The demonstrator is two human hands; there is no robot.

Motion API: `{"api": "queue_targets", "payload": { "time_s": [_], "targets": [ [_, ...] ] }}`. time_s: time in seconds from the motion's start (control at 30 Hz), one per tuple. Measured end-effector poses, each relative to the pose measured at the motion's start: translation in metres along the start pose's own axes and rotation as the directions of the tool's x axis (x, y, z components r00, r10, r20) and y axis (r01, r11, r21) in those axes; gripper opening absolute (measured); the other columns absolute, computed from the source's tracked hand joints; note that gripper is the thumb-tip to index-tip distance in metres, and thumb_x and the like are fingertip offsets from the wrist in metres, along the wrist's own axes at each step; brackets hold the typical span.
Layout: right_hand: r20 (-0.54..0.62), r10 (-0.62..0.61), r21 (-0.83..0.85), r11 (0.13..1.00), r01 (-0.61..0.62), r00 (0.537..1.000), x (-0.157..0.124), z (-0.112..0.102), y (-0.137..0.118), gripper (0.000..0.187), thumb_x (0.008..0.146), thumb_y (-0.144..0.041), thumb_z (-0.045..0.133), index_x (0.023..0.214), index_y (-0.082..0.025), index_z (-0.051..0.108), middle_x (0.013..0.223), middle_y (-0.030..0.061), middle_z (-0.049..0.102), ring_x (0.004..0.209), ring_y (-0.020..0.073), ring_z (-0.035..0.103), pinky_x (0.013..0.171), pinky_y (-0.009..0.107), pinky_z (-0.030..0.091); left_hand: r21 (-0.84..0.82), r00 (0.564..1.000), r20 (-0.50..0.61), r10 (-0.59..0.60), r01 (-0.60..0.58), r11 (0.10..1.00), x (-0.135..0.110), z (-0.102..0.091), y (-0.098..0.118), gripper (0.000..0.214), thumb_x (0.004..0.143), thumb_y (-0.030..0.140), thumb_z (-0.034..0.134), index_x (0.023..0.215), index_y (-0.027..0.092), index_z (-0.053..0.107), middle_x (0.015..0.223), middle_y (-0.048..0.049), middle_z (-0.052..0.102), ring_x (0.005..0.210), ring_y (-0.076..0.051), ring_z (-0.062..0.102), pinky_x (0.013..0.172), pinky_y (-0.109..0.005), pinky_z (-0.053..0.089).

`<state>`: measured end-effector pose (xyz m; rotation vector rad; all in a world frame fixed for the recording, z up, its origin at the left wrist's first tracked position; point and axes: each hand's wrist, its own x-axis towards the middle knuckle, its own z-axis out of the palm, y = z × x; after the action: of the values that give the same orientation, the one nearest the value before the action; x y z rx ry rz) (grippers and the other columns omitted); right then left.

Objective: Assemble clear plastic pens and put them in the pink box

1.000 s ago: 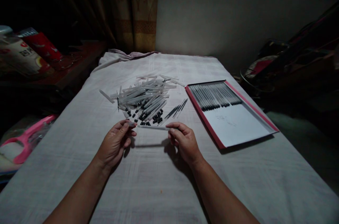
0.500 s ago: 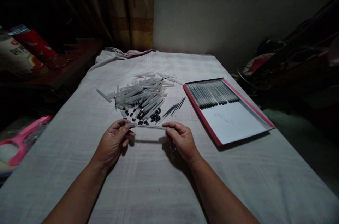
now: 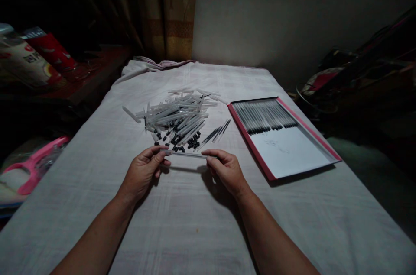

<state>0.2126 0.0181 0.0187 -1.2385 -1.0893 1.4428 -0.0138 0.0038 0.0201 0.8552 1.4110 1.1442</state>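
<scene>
- Two hands pinch one slim clear pen [image 3: 188,155] between them, raised over the table [image 3: 182,231]. The left hand [image 3: 143,171] grips a translucent cap [image 3: 167,152] at one end between thumb and fingers; the right hand [image 3: 227,173] pinches the other end.
- Slightly closer together than a second ago, the hands leave a somewhat shorter stretch of the pen showing between them.
- Small black plugs [image 3: 195,140] lie loose just beyond the pen, near a few dark refills [image 3: 216,133] set side by side at a slant.
- Farther on, a heap of clear barrels [image 3: 182,112] lies crosswise; some have dark parts. It looks unchanged from the earlier frames.
- To the right, a shallow box [image 3: 254,147] with red walls holds a row of finished-looking pens [image 3: 264,114] at its far end, dark tips toward the person. Its nearer part shows a white base with faint scribbles. Its contents look the same as before.
- Beyond the table hang patterned curtains [image 3: 178,11].
</scene>
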Motion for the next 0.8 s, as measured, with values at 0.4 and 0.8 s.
{"api": "queue_targets", "payload": {
  "time_s": [0.4,0.8],
  "targets": [
    [0.154,-0.181,-0.191,0.959,0.209,0.971,-0.001,-0.002,0.009,0.021,0.077,-0.031,0.068,0.088,-0.018,0.080,0.076,0.0042,0.074,0.068,0.0172,0.065,0.064,0.028,0.050,0.041,0.998,0.038,-0.055,0.053,0.998,-0.007,0.006,0.007,0.058,0.057,0.058,0.085,0.096,0.016,0.070,0.060,-0.0052,0.071,0.040,-0.012,0.053,0.036,-0.018,0.030],
    [0.295,-0.254,-0.304,0.889,0.343,0.921,0.000,0.000,0.011,0.025,0.090,-0.029,0.056,0.091,-0.018,0.078,0.078,0.0041,0.074,0.074,0.0184,0.068,0.069,0.028,0.051,0.035,0.993,0.026,-0.111,0.110,0.993,-0.002,0.003,0.004,0.061,0.050,0.060,0.087,0.089,0.016,0.071,0.061,-0.0070,0.073,0.046,-0.011,0.055,0.042,-0.019,0.041]
  ]
}}
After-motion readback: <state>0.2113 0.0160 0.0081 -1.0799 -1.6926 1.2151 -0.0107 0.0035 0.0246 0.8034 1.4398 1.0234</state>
